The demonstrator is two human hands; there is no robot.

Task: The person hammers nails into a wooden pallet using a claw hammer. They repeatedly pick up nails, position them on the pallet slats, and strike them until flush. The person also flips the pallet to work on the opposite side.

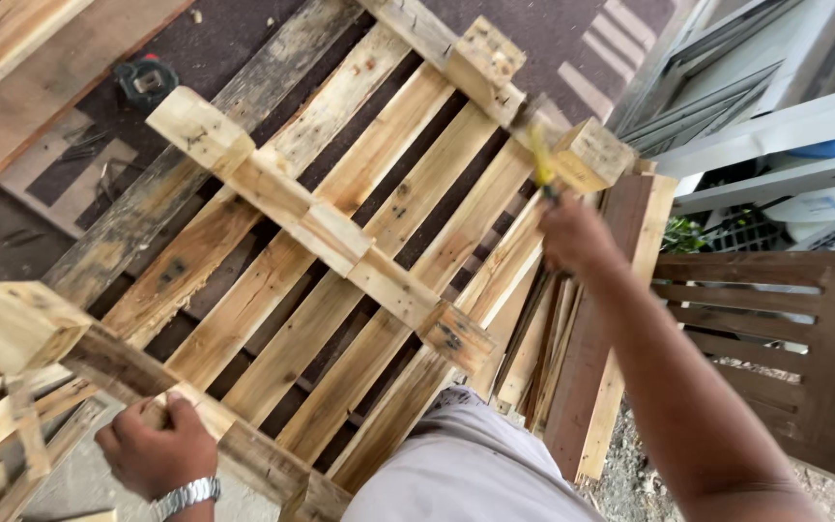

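At the bottom left of the frame the left hand, a metal watch on its wrist, has its fingers curled tight over the near edge rail of a wooden pallet. The pallet fills the middle of the frame, lying bottom side up and slanting from lower left to upper right: pale, rough slats with dark gaps between them, knots and nail marks, greyer weathered boards along its upper-left side, and chunky square blocks standing on a cross rail. Further off, right of centre, the right hand is closed around a yellow-handled tool, blurred, its tip at the corner block. Loose boards lean just beside the pallet's right edge. At upper left, a tape measure lies on the floor.
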